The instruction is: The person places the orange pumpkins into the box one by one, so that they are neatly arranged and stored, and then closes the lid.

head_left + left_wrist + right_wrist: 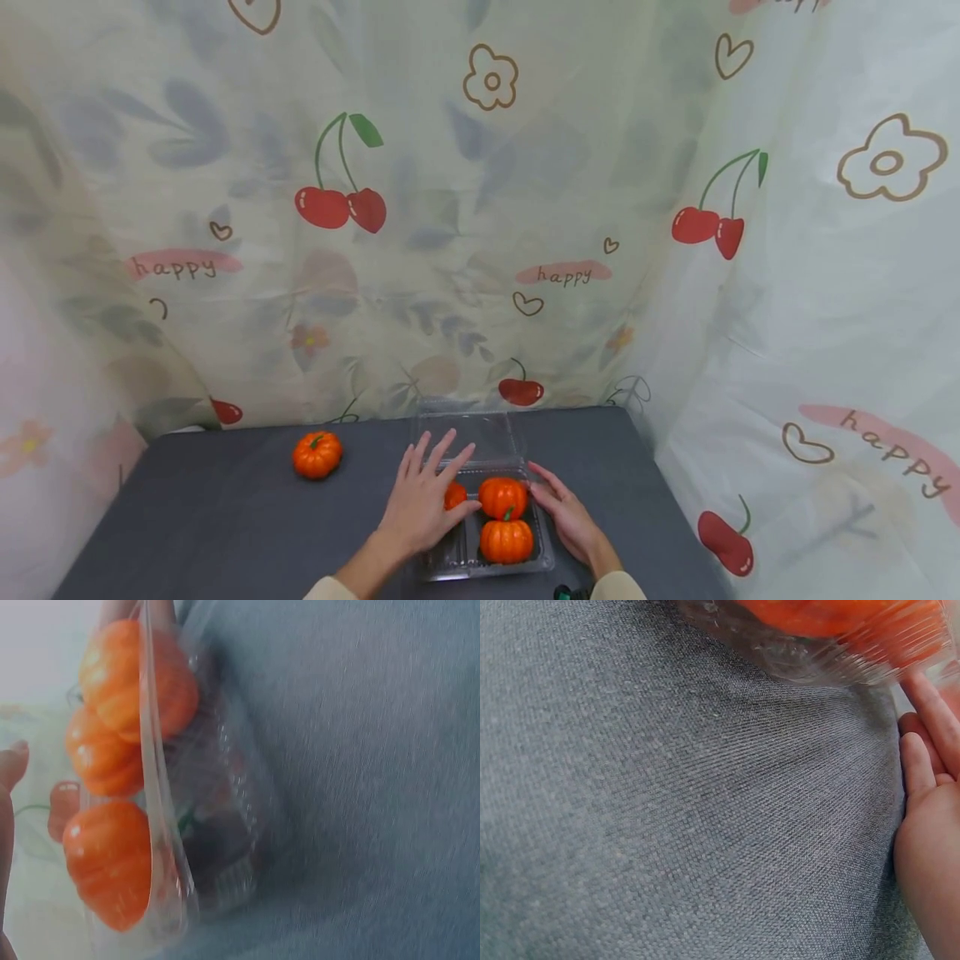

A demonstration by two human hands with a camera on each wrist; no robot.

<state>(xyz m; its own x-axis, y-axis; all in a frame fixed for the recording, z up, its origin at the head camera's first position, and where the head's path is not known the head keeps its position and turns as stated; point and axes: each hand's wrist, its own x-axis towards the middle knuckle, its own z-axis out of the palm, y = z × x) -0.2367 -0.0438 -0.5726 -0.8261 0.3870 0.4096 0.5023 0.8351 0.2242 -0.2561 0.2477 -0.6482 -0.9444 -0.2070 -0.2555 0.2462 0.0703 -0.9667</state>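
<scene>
A clear plastic clamshell box [448, 573] lies on the grey cloth with its lid [480, 435] folded back behind it. In its right half are two small orange pumpkins, one at the back [502, 497] and one in front [507, 542]. A third pumpkin [455, 495] sits in the left half, partly covered by my left hand [418, 507]. That hand spreads its straight fingers above the box's left side and holds nothing. My right hand [573, 523] is at the box's right side, its extended fingers [930, 705] right at the wall.
Another orange pumpkin [317, 455] rests on the grey-covered table [225, 517], left of the box. Printed curtains [450, 333] enclose the back and sides. A small dark object [572, 592] lies by the right sleeve [618, 587] at the front.
</scene>
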